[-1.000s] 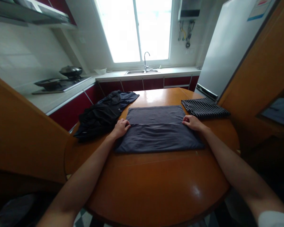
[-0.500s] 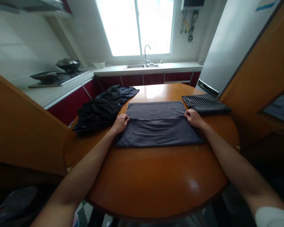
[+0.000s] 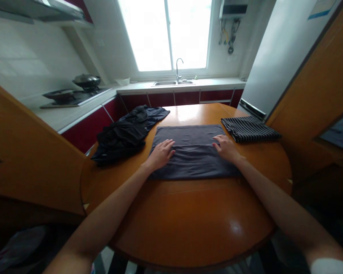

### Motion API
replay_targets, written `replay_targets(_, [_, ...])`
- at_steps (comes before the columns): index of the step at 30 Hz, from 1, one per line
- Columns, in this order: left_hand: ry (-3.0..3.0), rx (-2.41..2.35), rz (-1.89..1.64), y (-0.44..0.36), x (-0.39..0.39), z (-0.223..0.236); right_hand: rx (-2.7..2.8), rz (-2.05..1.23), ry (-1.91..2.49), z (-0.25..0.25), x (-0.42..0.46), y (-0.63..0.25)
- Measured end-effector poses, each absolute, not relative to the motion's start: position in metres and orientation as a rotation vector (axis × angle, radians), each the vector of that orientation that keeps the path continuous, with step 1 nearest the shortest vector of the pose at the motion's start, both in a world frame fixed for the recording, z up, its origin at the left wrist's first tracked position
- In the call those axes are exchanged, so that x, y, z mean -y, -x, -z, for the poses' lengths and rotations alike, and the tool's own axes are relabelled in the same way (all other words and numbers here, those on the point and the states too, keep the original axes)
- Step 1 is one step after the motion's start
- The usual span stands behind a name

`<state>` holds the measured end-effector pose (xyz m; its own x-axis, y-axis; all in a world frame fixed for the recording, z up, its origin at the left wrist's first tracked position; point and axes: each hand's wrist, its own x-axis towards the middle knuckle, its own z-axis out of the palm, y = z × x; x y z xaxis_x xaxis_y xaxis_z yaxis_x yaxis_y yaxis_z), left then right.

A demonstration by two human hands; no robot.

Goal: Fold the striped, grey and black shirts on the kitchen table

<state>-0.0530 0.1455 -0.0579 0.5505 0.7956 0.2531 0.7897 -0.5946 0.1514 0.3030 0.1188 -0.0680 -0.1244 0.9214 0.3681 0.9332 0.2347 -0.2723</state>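
A dark grey folded cloth [image 3: 193,152] lies flat in the middle of the round wooden table [image 3: 188,217]. My left hand [image 3: 161,153] rests palm down on its left part, fingers stretched out. My right hand [image 3: 225,147] lies flat on its right part, fingers also extended. Neither hand grips anything.
A crumpled pile of black clothes [image 3: 125,131] sits at the table's left back. A folded striped garment [image 3: 250,129] lies at the right back. Beyond are a counter with a sink [image 3: 174,82], a stove with a wok [image 3: 87,80] and a fridge [image 3: 277,57].
Both hands let go of the fold's corners and moved inward, flattening onto the cloth. The folded cloth now looks narrower from front to back.
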Motion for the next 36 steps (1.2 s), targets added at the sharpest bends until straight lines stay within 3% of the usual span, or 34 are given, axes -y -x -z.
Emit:
replay_targets(4, [-2.808,-1.219,-0.245,0.023,-0.124,0.07,2.339,-0.114,1.487,0.076,-0.1,-0.251])
replay_targets(8, [-2.788,-1.216,-0.164,0.021,-0.122,0.075,2.433,-0.207,1.548,0.084,-0.097,-0.239])
replay_targets(20, [-2.771,-1.242,-0.142,0.025,-0.122,0.072,2.13,-0.225,2.028,0.091,-0.114,-0.283])
replay_targets(29, [-2.611,-1.52,-0.128,0.024,-0.122,0.072,1.788,-0.133,2.277,0.095,-0.113,-0.3])
replay_targets(36, [-2.747,-1.532,-0.227,0.015,-0.11,0.065,1.981,0.083,1.875,0.084,-0.099,-0.27])
